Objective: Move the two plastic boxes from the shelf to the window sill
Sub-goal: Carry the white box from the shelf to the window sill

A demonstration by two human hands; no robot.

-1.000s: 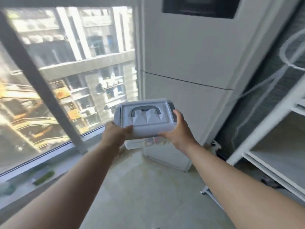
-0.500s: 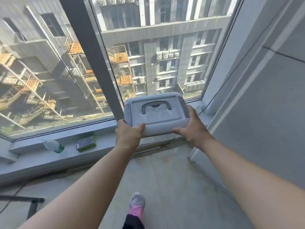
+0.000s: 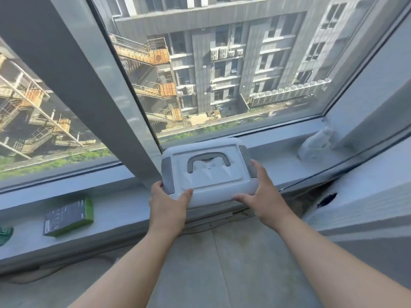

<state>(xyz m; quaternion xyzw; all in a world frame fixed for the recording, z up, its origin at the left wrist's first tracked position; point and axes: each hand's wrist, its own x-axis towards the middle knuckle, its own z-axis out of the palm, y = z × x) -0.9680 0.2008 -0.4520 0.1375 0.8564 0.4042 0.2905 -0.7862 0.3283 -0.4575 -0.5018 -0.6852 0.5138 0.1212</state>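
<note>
A white plastic box with a grey handle and grey side clips on its lid is over the window sill, just right of the grey window post. My left hand grips its near left corner and my right hand grips its near right side. I cannot tell whether the box rests on the sill or hovers just above it. Only one box is in view, and the shelf is out of sight.
A dark and green flat pack lies on the sill to the left, with a green object at the left edge. A white crumpled bag sits in the sill's right corner. A wall closes the right side.
I have turned from the white cabinet and shelf toward the window and come closer. The box, held in both hands, has moved forward and down to the sill.
</note>
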